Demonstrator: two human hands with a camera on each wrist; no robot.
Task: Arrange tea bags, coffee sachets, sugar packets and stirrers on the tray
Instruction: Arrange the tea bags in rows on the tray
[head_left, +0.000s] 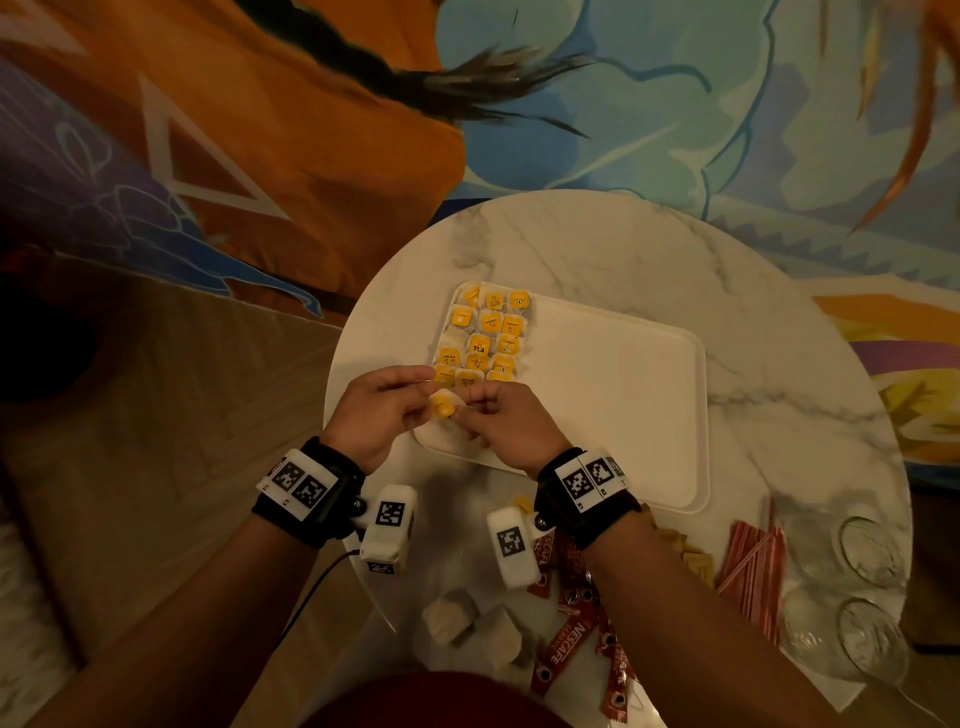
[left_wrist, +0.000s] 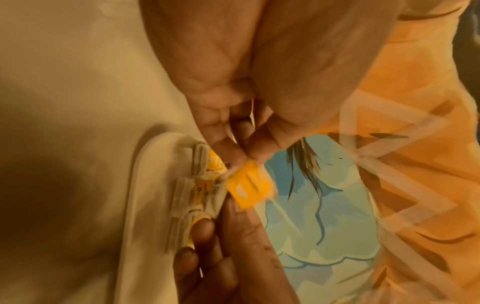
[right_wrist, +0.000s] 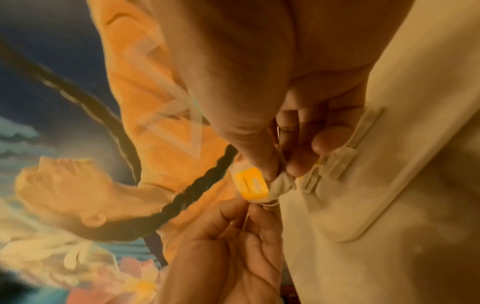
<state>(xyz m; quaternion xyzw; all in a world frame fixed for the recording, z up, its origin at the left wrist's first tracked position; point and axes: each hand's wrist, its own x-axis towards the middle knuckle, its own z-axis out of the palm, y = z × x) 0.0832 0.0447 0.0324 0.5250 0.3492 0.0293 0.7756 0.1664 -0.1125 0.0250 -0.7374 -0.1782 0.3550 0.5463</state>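
Note:
Over the near left corner of the white tray (head_left: 623, 395), both hands hold one tea bag (head_left: 445, 404) with a yellow tag (left_wrist: 249, 187). My left hand (head_left: 415, 397) pinches its string and tag end (right_wrist: 252, 183). My right hand (head_left: 470, 408) pinches the crumpled paper bag (right_wrist: 281, 182) between thumb and fingertip. Several tea bags with yellow tags (head_left: 483, 338) lie in rows on the tray's left part. Loose tea bags (head_left: 470, 623), red coffee sachets (head_left: 566, 639), brown sugar packets (head_left: 688, 553) and red-and-white stirrers (head_left: 753, 569) lie on the table near me.
The tray stands on a round marble table (head_left: 597, 249). Two clear glasses (head_left: 870, 545) (head_left: 872, 647) lie at the table's right edge. A painted wall stands behind the table, and wooden floor lies to the left.

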